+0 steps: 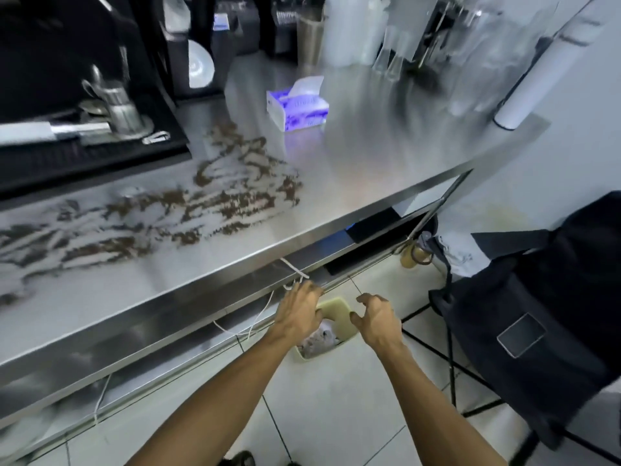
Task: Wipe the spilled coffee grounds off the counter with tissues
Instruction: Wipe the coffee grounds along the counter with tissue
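Brown coffee grounds lie smeared in long streaks over the left and middle of the steel desk, running from beside a black mat towards the front edge, thin in places and clumped in others. A white and purple tissue box, one sheet standing out of its top, sits on the desk behind the spill and apart from it.

Both hands are off the desk, held low in front of its edge over a small pale bin on the tiled floor. From my feed the right hand shows its fingers loosely curled and released, gripping nothing. The left hand has its back to the camera with the fingers bent down out of sight; it overlaps the bin's rim, and I cannot tell whether it grasps anything. Crumpled white tissues lie inside the bin.

A steel jug stands on the mat at left. At right a dark bag rests on a black-framed seat beside a pale wall. A thin white cable hangs below the desk.

The back of the desk is motion-blurred: clear containers and dark machines there are hard to make out. The spill runs off the left edge of view.
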{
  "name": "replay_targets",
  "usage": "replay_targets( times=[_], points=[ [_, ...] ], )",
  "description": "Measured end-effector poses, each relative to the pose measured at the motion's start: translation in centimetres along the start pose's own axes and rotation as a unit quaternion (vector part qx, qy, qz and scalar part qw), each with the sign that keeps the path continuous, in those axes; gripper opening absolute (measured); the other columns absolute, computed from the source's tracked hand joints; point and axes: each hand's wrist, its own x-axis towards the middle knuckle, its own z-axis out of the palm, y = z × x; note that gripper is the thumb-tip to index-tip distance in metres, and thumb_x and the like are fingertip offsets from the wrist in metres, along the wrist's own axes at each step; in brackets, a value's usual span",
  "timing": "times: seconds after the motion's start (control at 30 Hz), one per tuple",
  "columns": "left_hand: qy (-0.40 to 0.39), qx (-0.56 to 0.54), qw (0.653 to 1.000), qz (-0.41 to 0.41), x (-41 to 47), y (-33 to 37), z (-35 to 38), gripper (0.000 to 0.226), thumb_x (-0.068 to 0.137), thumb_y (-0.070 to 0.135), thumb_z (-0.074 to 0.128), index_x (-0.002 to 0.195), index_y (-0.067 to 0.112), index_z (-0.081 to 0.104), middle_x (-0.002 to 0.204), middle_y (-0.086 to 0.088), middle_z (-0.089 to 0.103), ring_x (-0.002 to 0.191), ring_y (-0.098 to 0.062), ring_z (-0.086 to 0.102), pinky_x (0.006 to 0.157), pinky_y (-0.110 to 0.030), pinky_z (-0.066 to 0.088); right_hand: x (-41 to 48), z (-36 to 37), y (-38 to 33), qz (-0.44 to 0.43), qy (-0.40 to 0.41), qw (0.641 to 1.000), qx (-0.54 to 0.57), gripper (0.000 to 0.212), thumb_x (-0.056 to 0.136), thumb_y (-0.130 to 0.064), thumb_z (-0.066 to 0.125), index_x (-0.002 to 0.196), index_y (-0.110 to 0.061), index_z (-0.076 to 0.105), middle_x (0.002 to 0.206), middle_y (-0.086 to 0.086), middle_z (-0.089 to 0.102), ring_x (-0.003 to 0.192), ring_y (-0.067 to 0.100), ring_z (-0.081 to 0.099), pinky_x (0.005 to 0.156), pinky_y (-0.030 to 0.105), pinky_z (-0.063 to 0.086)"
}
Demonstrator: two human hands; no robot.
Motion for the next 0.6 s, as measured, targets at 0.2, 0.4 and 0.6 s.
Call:
replay_targets(
  times=[0.2,0.4,0.6],
  points=[
    [0.048,-0.051,0.997,0.023,-3.1,5.2,-10.1,0.046,0.090,0.029,0.057,0.134,0.023,0.048,0.133,0.002,0.049,0.120,-0.019,0.047,0.098,-0.033,0.042,-3.3,-10.5,-4.9,-0.095,0.039,0.995,0.001,0.044,0.087,-0.032,0.065,0.127,-0.016,0.058,0.125,0.006,0.060,0.109,0.025,0.060,0.084,0.031,0.046],
    [0.156,-0.087,0.984,0.011,-6.7,6.3,-19.7,0.042,0.091,0.032,0.056,0.132,0.025,0.052,0.131,0.008,0.052,0.120,-0.013,0.048,0.092,-0.028,0.042,-5.2,-18.3,-11.5,-0.237,0.095,0.966,-0.029,0.039,0.080,-0.028,0.070,0.117,-0.016,0.063,0.107,0.006,0.064,0.099,0.029,0.060,0.073,0.037,0.054],
    [0.231,-0.082,0.968,-0.057,-11.4,0.3,-25.7,0.042,0.091,0.038,0.054,0.133,0.031,0.050,0.137,0.011,0.048,0.126,-0.013,0.045,0.098,-0.031,0.042,-7.1,-19.6,-21.0,-0.348,0.110,0.930,-0.045,0.047,0.081,-0.037,0.071,0.123,-0.019,0.061,0.113,0.004,0.065,0.104,0.026,0.059,0.080,0.038,0.054]
  ],
)
